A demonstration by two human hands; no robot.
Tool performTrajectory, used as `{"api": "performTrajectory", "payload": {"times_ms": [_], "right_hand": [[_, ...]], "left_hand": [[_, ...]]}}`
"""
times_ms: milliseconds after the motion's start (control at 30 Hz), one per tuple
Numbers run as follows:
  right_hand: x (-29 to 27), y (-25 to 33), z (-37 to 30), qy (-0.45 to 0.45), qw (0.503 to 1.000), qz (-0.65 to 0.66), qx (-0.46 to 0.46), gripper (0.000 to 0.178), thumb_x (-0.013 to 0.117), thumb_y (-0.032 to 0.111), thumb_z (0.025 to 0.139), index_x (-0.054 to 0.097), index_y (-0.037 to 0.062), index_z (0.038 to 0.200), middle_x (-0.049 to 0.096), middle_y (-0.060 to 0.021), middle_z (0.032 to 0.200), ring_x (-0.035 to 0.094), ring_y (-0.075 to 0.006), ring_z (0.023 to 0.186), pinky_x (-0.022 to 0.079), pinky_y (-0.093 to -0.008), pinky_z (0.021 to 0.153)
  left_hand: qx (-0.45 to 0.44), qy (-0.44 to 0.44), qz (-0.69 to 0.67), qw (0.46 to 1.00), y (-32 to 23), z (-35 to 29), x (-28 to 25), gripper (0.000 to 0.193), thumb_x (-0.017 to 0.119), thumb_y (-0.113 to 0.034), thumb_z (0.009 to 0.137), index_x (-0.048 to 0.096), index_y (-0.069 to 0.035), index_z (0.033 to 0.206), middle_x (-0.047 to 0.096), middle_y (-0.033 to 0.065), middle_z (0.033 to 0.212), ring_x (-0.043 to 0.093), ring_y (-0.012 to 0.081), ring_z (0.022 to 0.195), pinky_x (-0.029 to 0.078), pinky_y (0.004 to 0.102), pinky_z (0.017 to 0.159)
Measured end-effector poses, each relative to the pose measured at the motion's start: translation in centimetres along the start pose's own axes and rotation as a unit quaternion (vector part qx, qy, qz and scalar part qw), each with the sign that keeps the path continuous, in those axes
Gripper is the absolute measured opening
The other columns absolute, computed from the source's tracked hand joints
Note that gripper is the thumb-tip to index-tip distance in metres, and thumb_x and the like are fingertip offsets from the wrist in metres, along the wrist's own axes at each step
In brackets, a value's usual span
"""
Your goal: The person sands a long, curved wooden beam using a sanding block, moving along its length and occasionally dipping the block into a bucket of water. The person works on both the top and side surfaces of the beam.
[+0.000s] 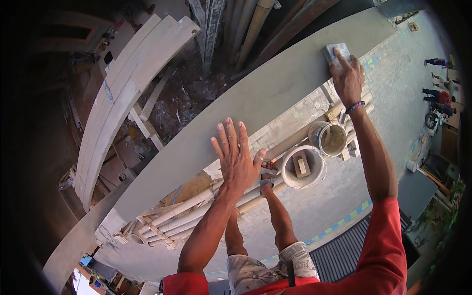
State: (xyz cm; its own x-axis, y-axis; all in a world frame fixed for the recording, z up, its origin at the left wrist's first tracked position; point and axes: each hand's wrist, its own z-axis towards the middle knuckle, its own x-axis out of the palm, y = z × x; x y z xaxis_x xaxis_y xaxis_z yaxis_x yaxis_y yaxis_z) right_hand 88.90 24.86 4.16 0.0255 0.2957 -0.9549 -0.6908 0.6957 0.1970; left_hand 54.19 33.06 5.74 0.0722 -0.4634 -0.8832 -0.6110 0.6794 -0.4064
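A long curved band of smooth grey plaster or cement [290, 78] runs diagonally from lower left to upper right. Near its upper right part, my right hand [348, 78] grips a pale grey rectangular block [338, 53], which lies against the grey face; I cannot tell if it is a sponge or a rubbing block. My left hand [237, 160] is open at the band's lower edge, fingers spread and fingertips over the grey surface. Whether that palm presses on it is hard to tell.
Below stand a white bucket [318, 173] holding a wooden float [301, 163] and a second, cement-stained bucket [328, 137]. My bare feet are near bamboo poles [189, 219]. Stacked curved boards [129, 81] rise at left. People and a motorcycle [432, 119] are far right.
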Motion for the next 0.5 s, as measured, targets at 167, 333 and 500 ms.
{"api": "performTrajectory", "payload": {"times_ms": [167,333,500], "right_hand": [[1.2,10.2,-5.0,0.024,0.986,0.094,-0.138,0.047,0.07,0.029,0.085,0.062,0.0303,0.131,0.046,-0.0223,0.132,0.048,-0.0394,0.117,0.04,-0.0513,0.097],[-0.8,2.8,-3.5,0.042,0.986,0.04,-0.157,0.05,0.071,0.027,0.084,0.061,0.0299,0.133,0.049,-0.0199,0.132,0.051,-0.0372,0.113,0.041,-0.0505,0.094],[1.1,4.8,-0.4,0.009,0.999,0.05,-0.013,0.045,0.066,0.031,0.087,0.062,0.0296,0.132,0.049,-0.0213,0.133,0.05,-0.0379,0.115,0.042,-0.0512,0.092]], "left_hand": [[-0.008,-0.026,0.011,1.0,-0.6,3.4,0.6,0.087,0.056,-0.046,0.094,0.018,0.007,0.152,0.005,0.0322,0.158,0.001,0.0492,0.147,0.0,0.0631,0.116],[-0.004,-0.008,0.011,1.0,-0.7,3.4,1.1,0.085,0.057,-0.045,0.093,0.021,0.007,0.151,0.007,0.0303,0.159,0.003,0.0477,0.148,0.002,0.0603,0.118],[0.023,-0.016,0.009,1.0,-2.3,4.8,1.4,0.085,0.058,-0.043,0.093,0.022,0.008,0.15,0.008,0.0307,0.159,0.004,0.0472,0.148,0.003,0.059,0.118]]}}
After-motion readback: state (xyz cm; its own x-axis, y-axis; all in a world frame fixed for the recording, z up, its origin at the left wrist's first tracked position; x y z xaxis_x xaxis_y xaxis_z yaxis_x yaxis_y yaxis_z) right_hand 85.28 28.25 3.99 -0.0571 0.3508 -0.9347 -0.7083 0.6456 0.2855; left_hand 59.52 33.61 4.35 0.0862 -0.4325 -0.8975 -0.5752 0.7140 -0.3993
